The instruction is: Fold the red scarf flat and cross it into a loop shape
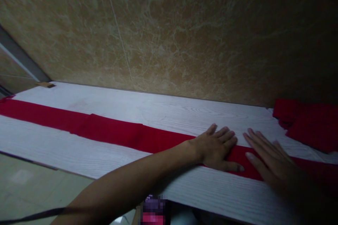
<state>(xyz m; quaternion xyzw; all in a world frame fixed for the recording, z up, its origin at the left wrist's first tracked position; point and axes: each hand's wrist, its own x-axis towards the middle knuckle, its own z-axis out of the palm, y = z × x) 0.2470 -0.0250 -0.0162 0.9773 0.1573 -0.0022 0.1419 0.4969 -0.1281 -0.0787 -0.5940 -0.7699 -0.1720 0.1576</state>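
A long, narrow strip of red cloth (111, 130) lies stretched across a white wood-grain table (79, 154), running from the far left to the right edge. My left hand (216, 146) rests flat on the strip, fingers spread and open. Beside it, to the right, my right hand (269, 156) also lies flat on the red cloth with its fingers stretched out. Neither hand grips anything.
A pile of folded red cloth (306, 123) sits at the table's back right. A tan marble-tiled wall (169, 35) rises directly behind the table. A small wooden piece (45, 84) lies at the back left corner. Floor tiles (26, 186) show at lower left.
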